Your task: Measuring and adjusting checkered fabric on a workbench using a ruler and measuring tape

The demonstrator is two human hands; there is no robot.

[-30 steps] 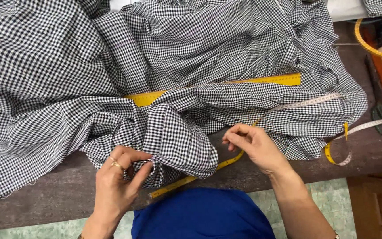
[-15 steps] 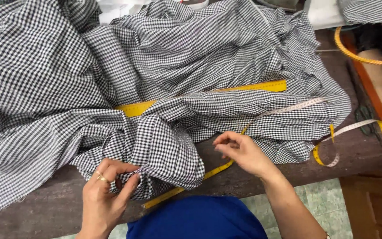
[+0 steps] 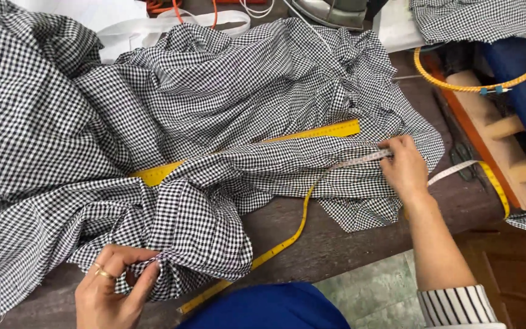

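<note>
Gingham cloth [image 3: 214, 109], black-and-white checked, lies rumpled across most of our dark wooden table [image 3: 336, 244], seen from above. Our left hand [image 3: 114, 292], wearing a ring, sits at the near edge with fingers closed in a pinch on a bunched corner of the cloth. Our right hand [image 3: 404, 167] rests farther along the same fold, well apart from the left, its fingertips pressing one end of a tape measure [image 3: 293, 234] down onto the fabric; the hand is closed on the tape. The tape curves in a slack yellow loop over the bare wood between our hands, and we cannot tell whether its near end reaches the left hand. A yellow ruler [image 3: 312, 133] lies partly buried under folds, behind the edge we hold. Beyond the right hand, an orange hoop [image 3: 476, 85] sits beside a wooden frame [image 3: 500, 140] and dark blue fabric [image 3: 525, 79].

To measure this edge well, we judge the fold should be drawn straight and flat between both hands, and the tape pulled taut along it, since the sag and the gathered cloth at the left would distort any reading.
</note>
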